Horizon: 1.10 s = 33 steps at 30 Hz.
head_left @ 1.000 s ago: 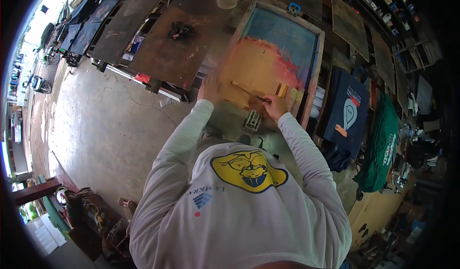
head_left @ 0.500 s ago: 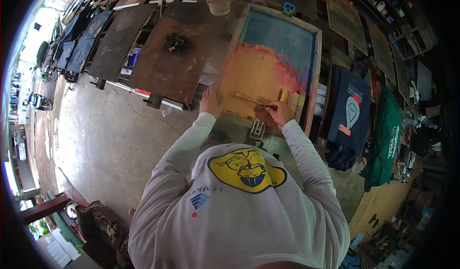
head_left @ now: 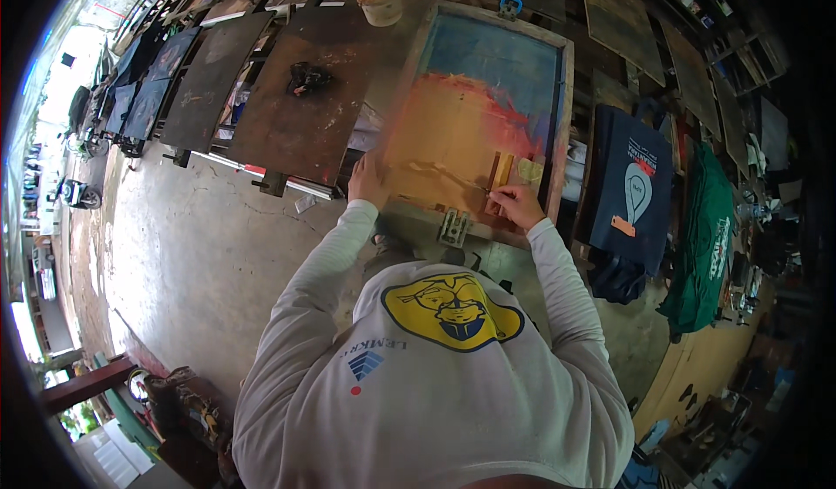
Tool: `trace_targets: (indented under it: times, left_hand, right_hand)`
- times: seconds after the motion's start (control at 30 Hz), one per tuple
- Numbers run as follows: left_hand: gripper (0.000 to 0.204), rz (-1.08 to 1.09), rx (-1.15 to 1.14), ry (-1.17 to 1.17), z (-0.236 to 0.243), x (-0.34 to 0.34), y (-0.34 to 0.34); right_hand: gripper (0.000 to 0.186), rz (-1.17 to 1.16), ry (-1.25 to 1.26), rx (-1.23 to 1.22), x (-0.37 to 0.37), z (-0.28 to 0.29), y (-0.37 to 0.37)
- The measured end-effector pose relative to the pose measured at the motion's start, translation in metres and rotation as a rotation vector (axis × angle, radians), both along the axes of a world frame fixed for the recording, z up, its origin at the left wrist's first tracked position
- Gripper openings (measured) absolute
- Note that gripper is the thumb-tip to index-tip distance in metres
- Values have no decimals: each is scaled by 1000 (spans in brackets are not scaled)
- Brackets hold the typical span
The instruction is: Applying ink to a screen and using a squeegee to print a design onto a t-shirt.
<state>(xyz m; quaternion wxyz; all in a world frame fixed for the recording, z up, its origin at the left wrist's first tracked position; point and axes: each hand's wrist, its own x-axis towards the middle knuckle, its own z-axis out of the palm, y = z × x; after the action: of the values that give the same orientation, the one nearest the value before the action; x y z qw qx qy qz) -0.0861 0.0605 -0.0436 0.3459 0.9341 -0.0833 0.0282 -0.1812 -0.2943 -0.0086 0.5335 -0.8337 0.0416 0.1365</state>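
Observation:
A wood-framed printing screen [head_left: 564, 97] lies in front of me, blue mesh at its far end and orange-yellow with red streaks nearer. My left hand [head_left: 365, 182] rests at the screen's near left edge, fingers stretched out. Over the near right part, my right hand [head_left: 517, 205] is closed on a thin dark-handled spatula [head_left: 488, 189], mostly hidden by blur and the fingers. A yellowish wooden squeegee [head_left: 500, 170] stands just beyond that hand. Brownish ink [head_left: 435, 172] is smeared across the mesh. At the near edge sits a metal hinge clamp [head_left: 453, 228].
Dark boards [head_left: 296, 97] line the bench to the left, one with a black crumpled item [head_left: 308, 78]. A stained bucket [head_left: 380, 3] stands beyond. At right hang a navy printed bag [head_left: 634, 184] and green cloth [head_left: 701, 236]. Concrete floor [head_left: 218, 228] lies at left.
My right hand has shifted slightly right, and the spatula's blade no longer shows plainly over the mesh. My left hand sits a little further left; the whole view has shifted slightly.

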Motion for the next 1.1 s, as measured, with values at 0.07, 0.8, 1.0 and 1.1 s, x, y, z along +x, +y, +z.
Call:
trace_targets:
  times: [0.07, 0.8, 1.0, 1.1]
  left_hand:
    - [53, 8, 15, -6, -2, 0, 0]
    - [41, 64, -51, -33, 5, -1, 0]
    - [42, 52, -109, -37, -6, 1, 7]
    - [47, -26, -116, 49, -6, 6, 11]
  right_hand:
    - [25, -92, 115, 268, 2, 6, 5]
    - [17, -48, -137, -131, 30, -21, 37]
    - [14, 21, -12, -279, 27, -16, 34]
    - [13, -101, 49, -95, 19, -19, 41]
